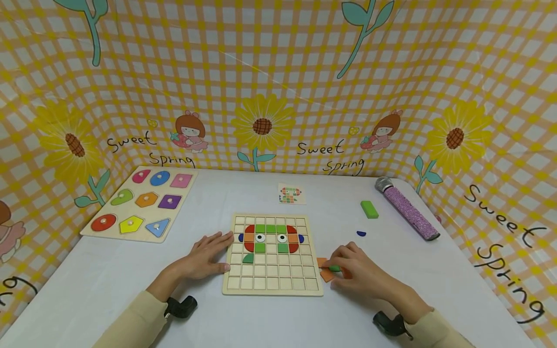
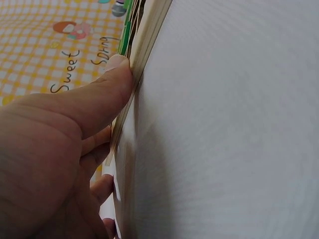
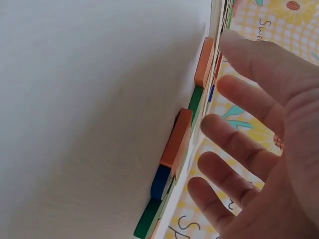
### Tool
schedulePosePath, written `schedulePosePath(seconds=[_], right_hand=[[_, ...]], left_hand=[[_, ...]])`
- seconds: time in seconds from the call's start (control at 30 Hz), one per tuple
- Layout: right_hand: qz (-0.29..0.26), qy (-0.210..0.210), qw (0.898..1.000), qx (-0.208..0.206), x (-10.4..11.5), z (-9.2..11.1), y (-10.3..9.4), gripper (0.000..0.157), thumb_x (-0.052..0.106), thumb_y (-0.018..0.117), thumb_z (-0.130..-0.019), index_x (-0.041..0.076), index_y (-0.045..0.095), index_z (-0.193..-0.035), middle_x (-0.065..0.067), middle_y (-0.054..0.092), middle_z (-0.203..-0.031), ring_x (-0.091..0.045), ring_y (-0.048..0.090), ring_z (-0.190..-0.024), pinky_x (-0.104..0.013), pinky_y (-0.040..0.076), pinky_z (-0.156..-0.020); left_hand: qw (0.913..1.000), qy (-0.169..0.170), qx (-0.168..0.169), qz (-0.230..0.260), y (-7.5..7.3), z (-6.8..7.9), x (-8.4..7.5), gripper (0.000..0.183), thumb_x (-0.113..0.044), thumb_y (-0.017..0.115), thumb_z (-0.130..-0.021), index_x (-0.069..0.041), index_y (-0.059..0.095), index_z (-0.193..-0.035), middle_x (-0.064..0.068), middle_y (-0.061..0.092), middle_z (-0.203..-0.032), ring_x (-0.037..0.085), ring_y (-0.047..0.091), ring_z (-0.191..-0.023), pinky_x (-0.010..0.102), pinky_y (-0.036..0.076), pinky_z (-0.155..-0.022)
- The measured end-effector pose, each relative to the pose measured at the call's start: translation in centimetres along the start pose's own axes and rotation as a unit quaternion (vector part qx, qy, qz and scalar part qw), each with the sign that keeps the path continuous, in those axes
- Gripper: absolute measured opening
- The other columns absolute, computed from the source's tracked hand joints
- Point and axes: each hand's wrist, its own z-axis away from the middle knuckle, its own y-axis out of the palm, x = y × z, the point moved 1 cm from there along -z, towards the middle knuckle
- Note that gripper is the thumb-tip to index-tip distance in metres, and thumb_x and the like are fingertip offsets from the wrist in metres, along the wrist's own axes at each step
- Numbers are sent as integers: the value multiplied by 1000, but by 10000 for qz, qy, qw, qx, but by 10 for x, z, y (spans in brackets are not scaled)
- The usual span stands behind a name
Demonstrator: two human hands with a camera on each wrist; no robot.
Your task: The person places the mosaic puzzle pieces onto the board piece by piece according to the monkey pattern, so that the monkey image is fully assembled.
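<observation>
My left hand (image 1: 196,258) rests at the left side of a wooden grid board (image 1: 271,283), fingers straight, fingertips and thumb touching its edge. In the left wrist view the thumb (image 2: 107,94) lies against that edge. On the board, red, green, orange and blue tiles with two eye tiles form a mask-like pattern; a green quarter-round tile (image 1: 248,258) sits below it at left. My right hand (image 1: 359,273) hovers over loose tiles at the board's right: orange tiles (image 1: 326,276) and a green tile (image 1: 334,268), partly covered. In the right wrist view its fingers (image 3: 239,132) are apart, holding nothing.
A blue half-round tile (image 1: 361,233) and a green block (image 1: 369,210) lie farther right, near a glittery purple microphone (image 1: 409,212). Behind the board lies a small pattern card (image 1: 292,194). A knobbed shape puzzle (image 1: 130,211) stands back left, with checked cloth walls around the table.
</observation>
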Motion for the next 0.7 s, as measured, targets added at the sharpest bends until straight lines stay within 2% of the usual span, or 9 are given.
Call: schedulePosePath(seconds=[0.2, 0.47, 0.7], right_hand=[[13, 137, 9994, 329, -3, 3, 2, 31, 31, 76, -76, 29, 70, -106, 9, 58, -105, -10, 39, -99, -32, 40, -80], [-73, 111, 9998, 175, -4, 5, 2, 26, 31, 78, -76, 31, 71, -100, 10, 57, -107, -10, 39, -102, -34, 42, -82], [75, 106, 9997, 190, -2, 4, 2, 30, 31, 77, -76, 26, 71, -105, 8, 57, -106, -11, 39, -101, -33, 42, -81]], left_hand=[[10000, 42, -3, -30, 1, 0, 0, 73, -34, 63, -89, -7, 29, -148, 11, 24, -157, 40, 12, -145, 64, 2, -114], [10000, 59, -20, -5, 1, 1, 0, 73, -32, 64, -88, -7, 30, -148, 12, 24, -157, 40, 12, -145, 64, 2, -114], [10000, 5, -6, -7, 0, 1, -1, 72, -32, 63, -89, -8, 29, -148, 11, 23, -158, 39, 12, -145, 64, 2, -114]])
